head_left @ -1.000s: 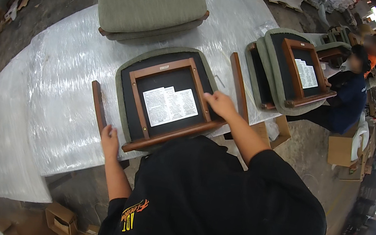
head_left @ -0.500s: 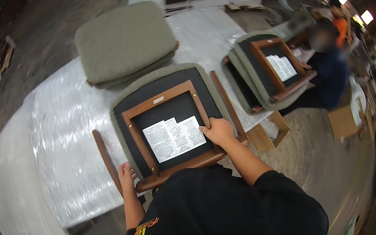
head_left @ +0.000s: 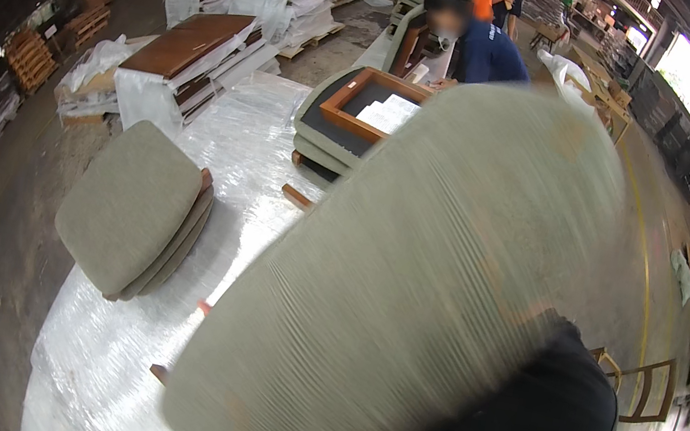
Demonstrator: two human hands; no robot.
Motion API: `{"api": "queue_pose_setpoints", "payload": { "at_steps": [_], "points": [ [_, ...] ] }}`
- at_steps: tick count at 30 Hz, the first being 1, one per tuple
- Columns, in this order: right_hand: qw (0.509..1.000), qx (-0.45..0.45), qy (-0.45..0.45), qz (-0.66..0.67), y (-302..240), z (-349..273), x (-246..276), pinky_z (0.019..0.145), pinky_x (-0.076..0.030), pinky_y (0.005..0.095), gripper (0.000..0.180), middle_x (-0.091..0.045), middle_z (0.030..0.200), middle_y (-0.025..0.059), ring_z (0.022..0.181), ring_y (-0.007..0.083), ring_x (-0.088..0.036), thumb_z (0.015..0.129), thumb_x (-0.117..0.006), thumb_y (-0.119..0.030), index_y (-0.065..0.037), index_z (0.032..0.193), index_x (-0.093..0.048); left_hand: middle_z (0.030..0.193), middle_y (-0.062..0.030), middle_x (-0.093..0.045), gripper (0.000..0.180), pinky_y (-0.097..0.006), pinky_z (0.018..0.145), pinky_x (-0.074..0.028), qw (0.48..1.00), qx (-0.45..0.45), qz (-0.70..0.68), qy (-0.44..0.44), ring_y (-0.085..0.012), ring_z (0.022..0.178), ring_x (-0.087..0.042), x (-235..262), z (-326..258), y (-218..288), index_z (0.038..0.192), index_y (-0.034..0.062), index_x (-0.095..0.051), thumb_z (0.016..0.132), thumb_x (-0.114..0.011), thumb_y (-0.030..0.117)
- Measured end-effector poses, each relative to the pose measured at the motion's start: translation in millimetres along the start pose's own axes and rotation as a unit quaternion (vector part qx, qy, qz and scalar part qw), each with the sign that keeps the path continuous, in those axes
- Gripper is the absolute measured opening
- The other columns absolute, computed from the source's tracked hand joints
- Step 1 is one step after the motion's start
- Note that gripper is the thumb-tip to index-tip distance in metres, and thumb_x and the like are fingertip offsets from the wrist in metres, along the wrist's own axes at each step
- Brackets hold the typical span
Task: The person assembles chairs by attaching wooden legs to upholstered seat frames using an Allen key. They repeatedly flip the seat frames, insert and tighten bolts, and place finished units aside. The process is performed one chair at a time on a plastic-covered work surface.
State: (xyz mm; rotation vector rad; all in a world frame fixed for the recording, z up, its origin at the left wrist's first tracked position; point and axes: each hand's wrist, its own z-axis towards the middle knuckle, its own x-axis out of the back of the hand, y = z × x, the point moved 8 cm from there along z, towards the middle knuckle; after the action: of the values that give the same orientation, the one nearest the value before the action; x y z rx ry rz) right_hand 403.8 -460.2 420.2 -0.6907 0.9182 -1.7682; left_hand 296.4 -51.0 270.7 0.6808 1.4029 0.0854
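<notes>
A grey-green upholstered chair seat (head_left: 409, 273) is raised and tilted in front of me, its padded face toward me and smeared by motion. It hides most of both my hands. At its left edge a bit of my left hand (head_left: 204, 308) shows, closed on the rim. My right arm, in a black sleeve (head_left: 564, 384), reaches the seat's right edge, where a blurred patch of my right hand (head_left: 542, 313) shows against it. Short ends of brown wooden bars (head_left: 296, 197) stick out past the seat, over the plastic-covered table (head_left: 91, 346).
Left stands a stack of similar seats (head_left: 128, 214). Beyond lies another stack with a wooden frame (head_left: 355, 106) and white papers, near a co-worker in blue (head_left: 493, 57). Wrapped brown panels (head_left: 189, 50) are piled behind. A wooden chair frame (head_left: 651, 390) is at right.
The seat, which lay underside up with its wooden frame and papers showing, has been lifted and turned so its padded face shows. My view has swung right.
</notes>
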Motion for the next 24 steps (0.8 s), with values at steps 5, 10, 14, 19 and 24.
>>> {"api": "queue_pose_setpoints", "payload": {
  "at_steps": [5, 10, 14, 19, 24],
  "points": [
    [0.989, -0.110, -0.080, 0.060, 3, 132, 76, 0.091, -0.057, 0.0356, 0.072, -0.070, 0.128, 0.0212, 0.113, 0.0280, -0.071, 0.101, -0.062, -0.057, 0.004, 0.139, -0.061, 0.145, -0.0274, -0.054, 0.101, -0.055, 0.094, -0.057, 0.987, -0.156, -0.015, 0.021, -0.0401, 0.123, -0.063, -47, 135, 23, 0.150, -0.0042, -0.047, 0.088, -0.052, 0.075],
    [0.899, -0.268, -0.273, 0.212, 30, 274, 96, 0.099, -0.056, 0.0373, 0.084, -0.066, 0.138, 0.0223, 0.123, 0.0281, -0.068, 0.103, -0.054, -0.065, 0.005, 0.148, -0.054, 0.143, -0.0239, -0.055, 0.097, -0.052, 0.100, -0.053, 0.967, -0.242, 0.013, 0.077, -0.0378, 0.128, -0.059, -79, 270, 19, 0.153, -0.0032, -0.044, 0.086, -0.059, 0.065],
    [0.898, -0.239, -0.303, -0.209, 131, 357, 107, 0.105, -0.052, 0.0461, 0.099, -0.058, 0.147, 0.0270, 0.134, 0.0355, -0.060, 0.099, -0.051, -0.076, 0.008, 0.151, -0.049, 0.141, -0.0205, -0.058, 0.092, -0.051, 0.102, -0.054, 0.955, -0.230, 0.134, 0.130, -0.0363, 0.128, -0.060, -74, 352, -6, 0.151, -0.0002, -0.047, 0.087, -0.064, 0.063],
    [0.904, -0.246, -0.189, -0.293, 293, 447, 89, 0.096, -0.055, 0.0450, 0.096, -0.068, 0.131, 0.0266, 0.120, 0.0343, -0.068, 0.087, -0.073, -0.071, 0.009, 0.138, -0.062, 0.145, -0.0215, -0.057, 0.080, -0.051, 0.110, -0.050, 0.960, -0.133, 0.165, 0.182, -0.0374, 0.132, -0.058, -34, 460, -67, 0.151, -0.0010, -0.046, 0.096, -0.065, 0.054],
    [0.901, -0.238, -0.206, -0.298, 397, 491, 77, 0.083, -0.056, 0.0409, 0.078, -0.076, 0.101, 0.0203, 0.095, 0.0296, -0.074, 0.079, -0.085, -0.062, 0.010, 0.109, -0.076, 0.151, -0.0251, -0.053, 0.083, -0.053, 0.117, -0.044, 0.956, -0.079, 0.116, 0.257, -0.0401, 0.138, -0.054, -6, 511, -117, 0.153, -0.0015, -0.043, 0.097, -0.068, 0.053]
  ]
}}
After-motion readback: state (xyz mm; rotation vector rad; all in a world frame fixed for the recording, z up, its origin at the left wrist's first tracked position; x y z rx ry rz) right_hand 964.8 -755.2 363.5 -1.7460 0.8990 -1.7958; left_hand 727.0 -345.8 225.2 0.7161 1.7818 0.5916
